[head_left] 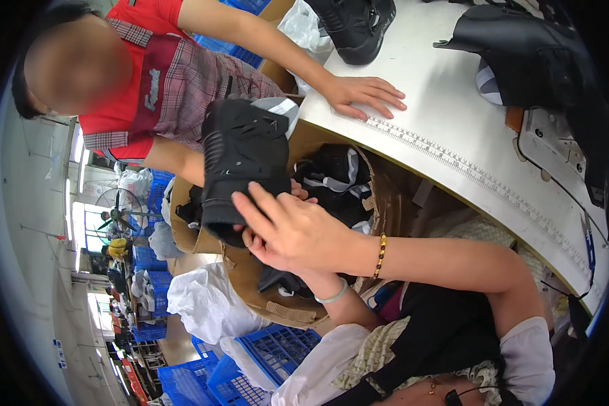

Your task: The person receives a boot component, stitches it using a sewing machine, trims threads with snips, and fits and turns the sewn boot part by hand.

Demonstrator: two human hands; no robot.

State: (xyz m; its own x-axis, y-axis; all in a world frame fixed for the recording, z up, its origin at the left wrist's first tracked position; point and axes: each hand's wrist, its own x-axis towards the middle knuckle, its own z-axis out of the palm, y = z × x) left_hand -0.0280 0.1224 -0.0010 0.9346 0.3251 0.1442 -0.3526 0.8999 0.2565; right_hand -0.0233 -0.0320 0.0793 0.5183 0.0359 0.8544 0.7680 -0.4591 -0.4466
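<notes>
A black shoe upper (247, 149) with a ribbed collar and a grey toe is held up over an open cardboard box. My right hand (304, 227), with a beaded bracelet at the wrist, lies against its collar, index and middle fingers stretched out. Beneath it my left hand (267, 254), with a pale bangle on the wrist, is mostly covered; its curled fingertips pinch the collar's rim. A co-worker's forearm (183, 162) passes behind the upper, where that hand is mostly hidden. The co-worker's other hand (365, 95) rests flat on the white table.
The white table (446, 88) has a printed ruler along its curved edge and a sewing machine (555, 139). A black boot (358, 30) and another black upper (514, 40) are on it. Dark pieces fill the cardboard box (250, 274). Blue crates (277, 352) and a white bag (210, 298) stand nearby.
</notes>
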